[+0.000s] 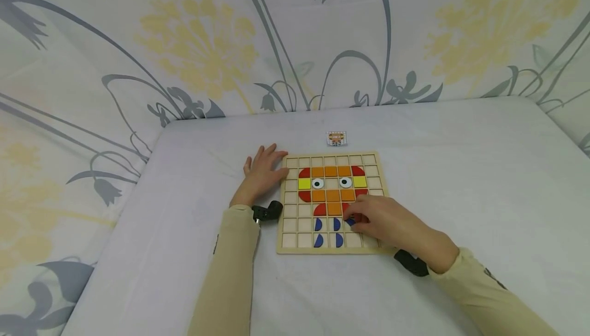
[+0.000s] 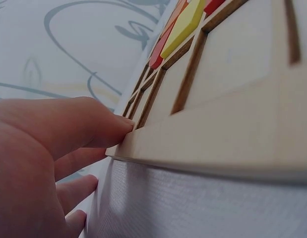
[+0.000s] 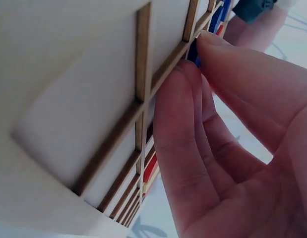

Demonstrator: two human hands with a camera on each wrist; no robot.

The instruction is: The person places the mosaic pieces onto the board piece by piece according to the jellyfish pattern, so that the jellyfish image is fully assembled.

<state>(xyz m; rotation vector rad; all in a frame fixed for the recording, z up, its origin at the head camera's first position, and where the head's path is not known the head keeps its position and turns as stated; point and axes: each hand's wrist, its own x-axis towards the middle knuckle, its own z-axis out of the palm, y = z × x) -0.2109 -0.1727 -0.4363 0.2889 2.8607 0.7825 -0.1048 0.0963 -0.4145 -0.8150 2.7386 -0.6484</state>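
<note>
A wooden grid board [image 1: 299, 250] lies on the white cloth, with orange, red, yellow, eye-patterned and blue tiles in its cells. My left hand [image 1: 264, 172] rests at its left edge, fingers spread on the cloth. In the left wrist view the left thumb [image 2: 89, 124] touches the frame's rim. Over the lower right part of the board, my right hand [image 1: 384, 218] pinches a blue half-round tile [image 3: 193, 52] between thumb and fingertips, close to the cells. More blue half-round tiles [image 1: 318, 240] sit in the lower cells to its left.
A small printed card [image 1: 336, 138] with a grid picture lies behind the board. At the back, a patterned cloth [image 1: 295, 39] rises behind the table [image 1: 461, 172]. Black wrist cameras [image 1: 268, 211] hang under both wrists, the left one beside the board's edge.
</note>
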